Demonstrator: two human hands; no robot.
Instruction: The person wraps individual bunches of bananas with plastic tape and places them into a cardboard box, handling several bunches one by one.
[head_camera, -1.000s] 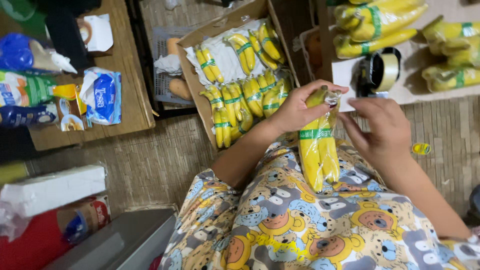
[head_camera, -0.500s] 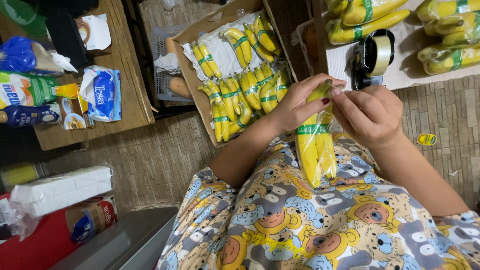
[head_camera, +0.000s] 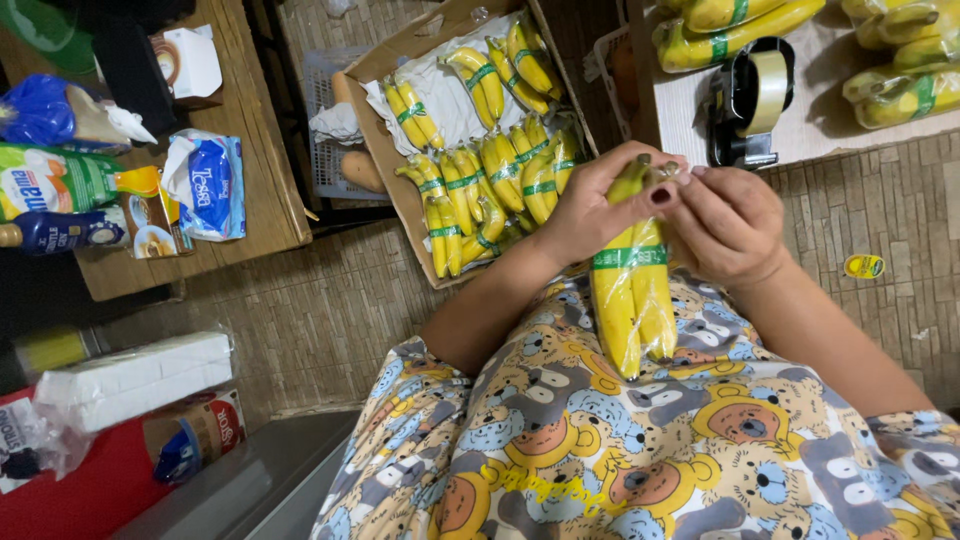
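A small bunch of yellow bananas (head_camera: 628, 300) in clear wrap with a green band hangs over my lap. My left hand (head_camera: 598, 205) grips its upper part near the stems. My right hand (head_camera: 730, 222) pinches the stem end from the other side, fingers closed on the wrap there. Just beyond my hands stands a cardboard box (head_camera: 385, 170) lined with white paper and filled with several banded banana bunches (head_camera: 480, 170).
A black tape dispenser (head_camera: 750, 100) sits on a white table (head_camera: 830, 135) with more wrapped bananas (head_camera: 735, 30). A wooden table (head_camera: 255, 190) at left holds packets and tissue packs. A small yellow sticker (head_camera: 864, 266) lies on the woven floor.
My right hand has come onto the stem end of the bunch and closed there. The bunch stays over my lap, held by my left hand.
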